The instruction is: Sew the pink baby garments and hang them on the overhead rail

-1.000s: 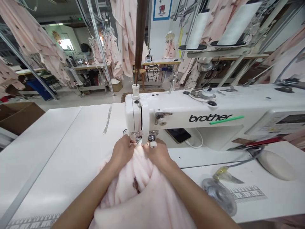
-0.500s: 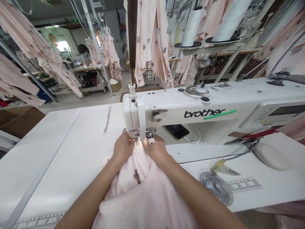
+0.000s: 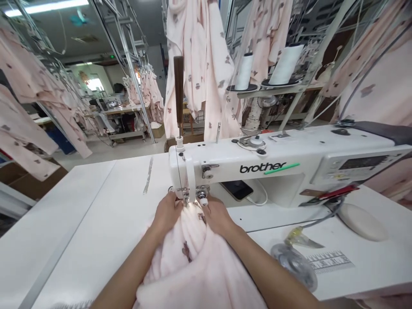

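While both hands press on the soft pale pink fleece fabric with small brown prints (image 3: 193, 257), the head view shows them placed just under the needle end of the white industrial sewing machine with the black brand lettering (image 3: 273, 167). The left hand (image 3: 167, 211) lies on the left side of the fabric with its fingers curled down onto the cloth, pinching it just beside the metal presser foot (image 3: 186, 198). The right hand (image 3: 218, 216) is on the other side of the foot, its fingers also bent and holding the fabric flat; neither hand is open. The fabric bunches in a thick fold between the two forearms and runs forward to the foot, where a small lamp lights its edge.

Compared with one second ago, the hands keep almost the same grip and the same place at the foot. What changed is mostly the view: the head is raised, so more of the hanging pink garments and the two white thread cones (image 3: 285, 64) are seen. I judge that the seam is only beginning or is being aligned, since the cloth has not visibly moved forward.

Behind the right hand a dark smartphone with a white cable (image 3: 238, 190) lies under the machine arm. To the right of that hand, well apart, rest yellow-handled thread snips (image 3: 301, 238) and a clear round plastic lid (image 3: 294, 264) on the white work table (image 3: 80, 214)
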### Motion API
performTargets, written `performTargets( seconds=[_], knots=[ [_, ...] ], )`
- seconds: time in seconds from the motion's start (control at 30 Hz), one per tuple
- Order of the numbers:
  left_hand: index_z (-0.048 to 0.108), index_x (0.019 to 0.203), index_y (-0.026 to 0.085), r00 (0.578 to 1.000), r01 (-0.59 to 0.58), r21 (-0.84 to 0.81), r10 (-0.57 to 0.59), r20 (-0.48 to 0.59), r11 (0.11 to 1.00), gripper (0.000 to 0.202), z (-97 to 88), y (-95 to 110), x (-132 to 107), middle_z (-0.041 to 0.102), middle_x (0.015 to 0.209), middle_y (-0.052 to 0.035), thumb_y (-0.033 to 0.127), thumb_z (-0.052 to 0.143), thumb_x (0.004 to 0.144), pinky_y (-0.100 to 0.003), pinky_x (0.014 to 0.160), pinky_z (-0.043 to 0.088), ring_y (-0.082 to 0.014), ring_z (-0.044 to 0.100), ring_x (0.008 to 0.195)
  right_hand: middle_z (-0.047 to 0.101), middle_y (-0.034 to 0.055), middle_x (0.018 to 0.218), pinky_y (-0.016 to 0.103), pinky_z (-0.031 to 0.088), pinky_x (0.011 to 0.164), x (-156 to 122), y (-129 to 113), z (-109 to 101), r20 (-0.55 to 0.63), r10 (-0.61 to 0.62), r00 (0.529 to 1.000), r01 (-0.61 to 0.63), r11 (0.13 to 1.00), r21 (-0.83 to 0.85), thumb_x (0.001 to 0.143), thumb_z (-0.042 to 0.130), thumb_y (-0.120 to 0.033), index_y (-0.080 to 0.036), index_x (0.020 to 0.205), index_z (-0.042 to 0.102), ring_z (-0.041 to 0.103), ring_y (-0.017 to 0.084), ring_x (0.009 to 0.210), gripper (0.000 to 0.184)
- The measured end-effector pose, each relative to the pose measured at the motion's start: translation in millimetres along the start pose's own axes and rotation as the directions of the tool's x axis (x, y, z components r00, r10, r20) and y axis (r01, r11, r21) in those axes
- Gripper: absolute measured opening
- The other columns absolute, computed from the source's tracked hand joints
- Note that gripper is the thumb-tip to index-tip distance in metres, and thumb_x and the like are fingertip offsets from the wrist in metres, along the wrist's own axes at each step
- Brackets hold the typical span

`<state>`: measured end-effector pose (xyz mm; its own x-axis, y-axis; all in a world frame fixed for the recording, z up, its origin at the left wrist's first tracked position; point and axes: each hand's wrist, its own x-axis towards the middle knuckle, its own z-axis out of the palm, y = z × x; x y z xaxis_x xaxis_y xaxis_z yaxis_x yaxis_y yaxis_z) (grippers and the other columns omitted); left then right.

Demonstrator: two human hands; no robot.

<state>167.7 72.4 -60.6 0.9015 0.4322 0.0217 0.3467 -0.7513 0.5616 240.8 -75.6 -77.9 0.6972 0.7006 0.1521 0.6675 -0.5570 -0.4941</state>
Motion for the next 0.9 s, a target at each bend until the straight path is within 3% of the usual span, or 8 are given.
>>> performTargets(
  seconds=[0.23,0.47,0.63,0.77,0.9],
  knots=[
    [0.058,0.085,0.016,0.999,-0.018,-0.070,0.020,0.027,0.997,0.015,-1.7,-1.8,-1.2,0.064,0.092,-0.0060,0.021,0.045,0.078,-0.027,0.072,0.041,-0.0205,0.059,0.087,0.064,0.0099,0.080,0.028,0.038,0.064,0.7,-4.2,0.0,0.003,0.028,1.000,-0.028,1.000,-0.005,0.094,0.022,-0.020,-0.010,0.108,0.047,0.058,0.021,0.072,0.030],
    [0.060,0.087,0.017,0.999,-0.032,-0.108,0.036,0.037,0.994,0.019,1.9,-7.5,-0.9,0.065,0.089,-0.0051,0.019,0.045,0.075,-0.028,0.072,0.042,-0.0201,0.059,0.084,0.063,0.0093,0.081,0.027,0.037,0.067,-1.7,-2.6,-1.3,0.014,0.026,1.000,-0.026,1.000,0.015,0.095,0.020,-0.022,-0.012,0.097,0.054,0.058,0.021,0.075,0.035],
    [0.061,0.091,0.017,0.998,-0.052,-0.107,0.056,0.029,0.993,0.023,-2.5,-4.6,-6.3,0.066,0.092,-0.0052,0.018,0.046,0.074,-0.028,0.075,0.043,-0.0205,0.059,0.088,0.064,0.0055,0.073,0.025,0.038,0.065,-1.5,-5.7,-1.1,0.027,0.004,1.000,-0.005,0.999,0.032,0.090,0.036,-0.033,-0.016,0.089,0.059,0.058,0.020,0.074,0.028],
    [0.063,0.088,0.017,1.000,-0.022,-0.094,0.023,0.006,0.995,0.027,-5.4,3.6,-11.6,0.066,0.091,-0.0065,0.018,0.038,0.078,-0.030,0.077,0.043,-0.0219,0.059,0.090,0.066,0.0084,0.078,0.028,0.040,0.065,1.2,-8.2,0.4,-0.006,-0.020,1.000,0.020,1.000,0.014,0.081,0.039,-0.022,-0.017,0.088,0.060,0.060,0.023,0.074,0.023],
    [0.065,0.080,0.019,0.999,0.038,-0.095,-0.037,0.021,0.995,0.027,-13.2,13.5,-17.3,0.066,0.086,-0.0059,0.020,0.038,0.079,-0.029,0.075,0.042,-0.0221,0.057,0.090,0.067,0.0144,0.087,0.035,0.042,0.074,2.1,0.0,5.1,0.010,-0.115,0.993,0.115,0.992,0.049,0.080,0.034,-0.027,-0.018,0.082,0.060,0.060,0.028,0.084,0.028]
  ],
)
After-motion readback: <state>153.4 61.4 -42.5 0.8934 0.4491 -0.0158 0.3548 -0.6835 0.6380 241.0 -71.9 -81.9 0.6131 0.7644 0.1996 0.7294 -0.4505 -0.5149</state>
